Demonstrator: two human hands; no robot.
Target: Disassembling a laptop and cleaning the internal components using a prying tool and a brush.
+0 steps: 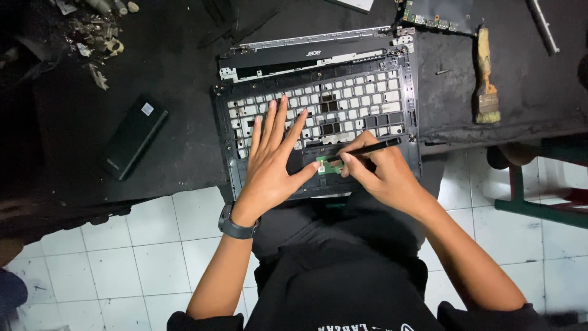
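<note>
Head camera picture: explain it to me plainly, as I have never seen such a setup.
The one camera sits on a person's head and looks down at their own two bare hands. The left hand lies flat, fingers spread, on an upturned laptop keyboard frame at the edge of a dark table. The right hand has its grip on a thin black tool, its tip at a small green circuit board. Nearby lie a black rectangular device, a paintbrush and another circuit board. White floor tiles show below.

2 hands (269,165), 1 laptop casing (318,79), 1 screwdriver (367,148), 1 brush (486,76), 1 black battery (135,136), 1 wristwatch (236,225)
</note>
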